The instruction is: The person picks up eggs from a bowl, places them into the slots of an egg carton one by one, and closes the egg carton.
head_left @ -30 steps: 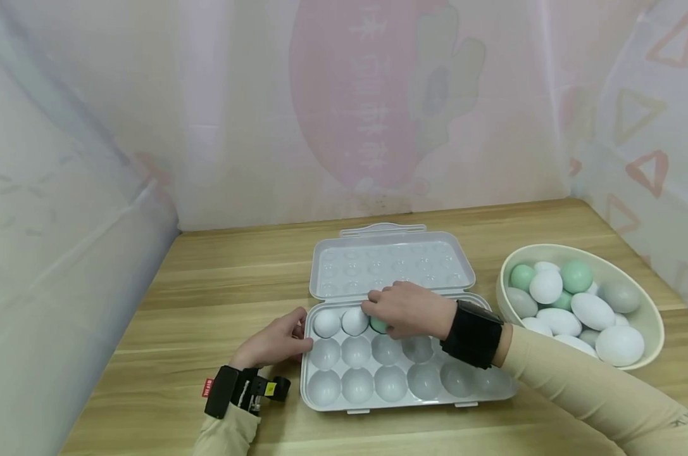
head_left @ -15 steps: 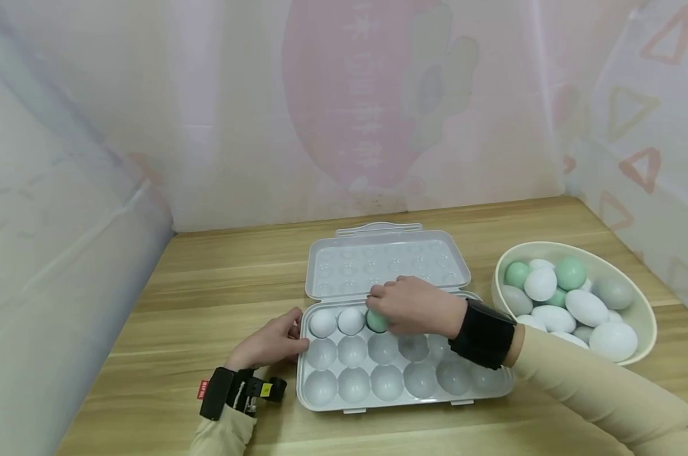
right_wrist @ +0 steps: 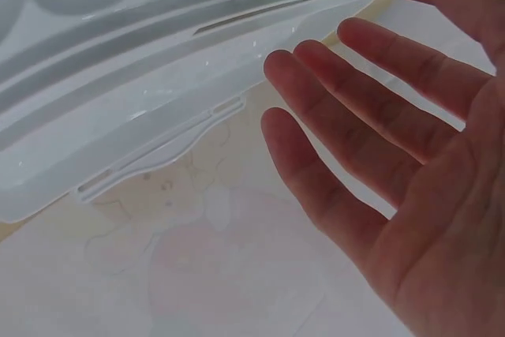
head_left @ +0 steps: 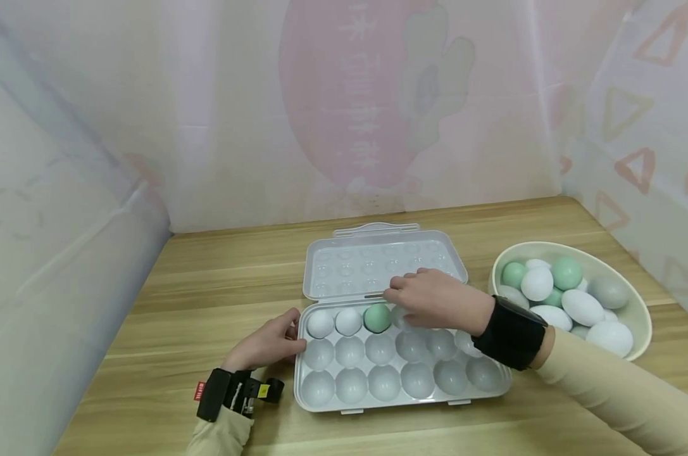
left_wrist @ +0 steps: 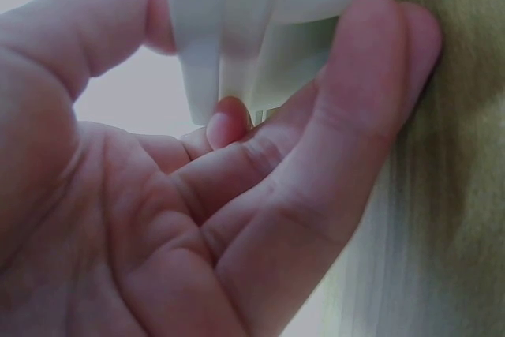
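A pale plastic egg box (head_left: pixel 366 405) lies on the table with its lid folded back. Two white eggs (head_left: pixel 320 323) (head_left: pixel 348 322) and a green egg (head_left: pixel 377 318) occupy the left end of its back row. At the box's left end my left hand (head_left: pixel 266 343) grips the wall; in the left wrist view its thumb meets the rim and its fingers (left_wrist: pixel 367 76) curl under. My right hand (head_left: pixel 439 302), holding nothing, hovers over the back row just right of the green egg, fingers spread and lightly bent in the right wrist view.
A cream bowl (head_left: pixel 640 320) of white, green and grey eggs stands right of the box, partly behind my right wrist. The lid (head_left: pixel 372 266) leans open toward the back. Printed cloth walls (head_left: pixel 224 126) enclose the table (head_left: pixel 218 272) at the back and sides.
My right hand has let go of the green egg, which now sits in the third cup of the back row, and has moved right and slightly up. The left hand stays at the box.
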Demonstrator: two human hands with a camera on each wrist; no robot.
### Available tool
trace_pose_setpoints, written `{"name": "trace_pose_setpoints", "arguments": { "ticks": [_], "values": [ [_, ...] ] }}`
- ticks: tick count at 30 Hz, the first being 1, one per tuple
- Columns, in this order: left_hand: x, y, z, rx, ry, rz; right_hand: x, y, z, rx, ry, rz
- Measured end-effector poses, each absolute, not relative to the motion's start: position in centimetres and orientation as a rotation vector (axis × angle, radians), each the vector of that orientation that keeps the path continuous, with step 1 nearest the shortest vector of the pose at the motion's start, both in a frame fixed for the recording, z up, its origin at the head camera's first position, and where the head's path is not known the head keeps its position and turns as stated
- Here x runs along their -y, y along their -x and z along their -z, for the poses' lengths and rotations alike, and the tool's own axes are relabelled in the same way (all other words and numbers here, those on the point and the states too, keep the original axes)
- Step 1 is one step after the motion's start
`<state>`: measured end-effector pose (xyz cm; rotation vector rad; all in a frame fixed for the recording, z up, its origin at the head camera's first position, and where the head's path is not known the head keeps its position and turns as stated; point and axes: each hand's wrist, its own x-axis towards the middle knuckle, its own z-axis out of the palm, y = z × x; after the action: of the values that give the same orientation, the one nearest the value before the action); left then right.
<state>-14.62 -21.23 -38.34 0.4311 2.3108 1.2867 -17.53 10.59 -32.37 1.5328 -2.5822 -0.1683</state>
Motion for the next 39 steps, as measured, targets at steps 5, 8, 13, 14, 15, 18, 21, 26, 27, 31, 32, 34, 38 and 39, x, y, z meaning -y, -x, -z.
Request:
{"name": "trace_pose_setpoints", "arguments": {
  "ticks": [5, 8, 13, 14, 15, 18, 21, 26, 27, 31, 32, 34, 38, 39],
  "values": [
    [21.2, 14.6, 38.3, -2.323, -0.441, -1.272, -12.0, 17.5, 32.0, 2.601, -1.508, 0.133],
    [21.2, 14.6, 38.3, -2.331, -0.446, -1.263, -12.6, 17.5, 31.8, 2.614, -1.505, 0.11],
    [21.2, 14.6, 38.4, -2.329, -0.443, -1.266, -13.6, 17.4, 31.3, 2.648, -1.484, 0.084],
    [21.2, 14.6, 38.4, -2.329, -0.442, -1.266, -13.8, 17.4, 31.2, 2.658, -1.476, 0.078],
    [21.2, 14.6, 38.4, -2.327, -0.441, -1.267, -14.1, 17.4, 31.1, 2.667, -1.465, 0.074],
    [21.2, 14.7, 38.4, -2.33, -0.443, -1.263, -14.8, 17.4, 30.9, 2.689, -1.438, 0.06],
    [21.2, 14.6, 38.4, -2.33, -0.448, -1.261, -15.4, 17.4, 30.7, 2.681, -1.414, 0.058],
    [21.6, 14.3, 38.3, -2.335, -0.439, -1.27, -16.3, 17.7, 30.5, 2.668, -1.383, 0.043],
    [21.7, 14.2, 38.3, -2.336, -0.438, -1.274, -16.5, 17.7, 30.5, 2.677, -1.373, 0.038],
    [21.9, 14.1, 38.3, -2.336, -0.444, -1.284, -17.3, 17.8, 30.3, 2.731, -1.332, 0.009],
    [21.9, 14.1, 38.3, -2.334, -0.445, -1.287, -17.5, 17.7, 30.3, 2.741, -1.32, 0.005],
    [21.9, 14.1, 38.4, -2.331, -0.443, -1.293, -17.9, 17.7, 30.2, 2.745, -1.301, -0.004],
    [21.9, 14.1, 38.4, -2.33, -0.44, -1.298, -18.7, 17.7, 30.0, 2.751, -1.258, -0.028],
    [21.9, 14.1, 38.5, -2.332, -0.439, -1.297, -18.8, 17.7, 30.0, 2.753, -1.251, -0.04]
  ]
}}
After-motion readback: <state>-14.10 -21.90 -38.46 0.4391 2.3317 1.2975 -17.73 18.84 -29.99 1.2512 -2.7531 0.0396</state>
